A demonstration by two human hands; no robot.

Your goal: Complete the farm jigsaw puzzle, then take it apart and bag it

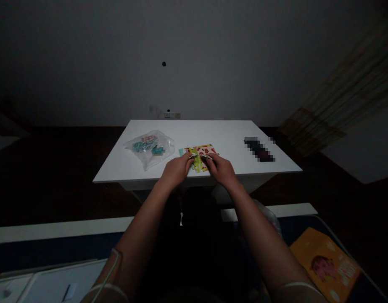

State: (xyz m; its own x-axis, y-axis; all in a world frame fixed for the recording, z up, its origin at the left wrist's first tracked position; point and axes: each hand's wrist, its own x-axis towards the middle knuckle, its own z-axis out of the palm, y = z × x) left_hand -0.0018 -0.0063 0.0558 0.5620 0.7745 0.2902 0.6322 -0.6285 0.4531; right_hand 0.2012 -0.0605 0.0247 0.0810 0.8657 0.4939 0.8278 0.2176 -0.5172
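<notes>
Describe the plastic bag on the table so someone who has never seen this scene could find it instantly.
Start from the white table in front of the person. On its left part, beyond the person's left hand, lies the bag. Unlike the bright puzzle pieces by that hand, it is crumpled and see-through, with teal pieces showing inside.

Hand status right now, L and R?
Left hand: closed, pinching a puzzle piece with thumb and fingers.
Right hand: closed, also pinching puzzle card; whether it's the same piece, can't tell.
</notes>
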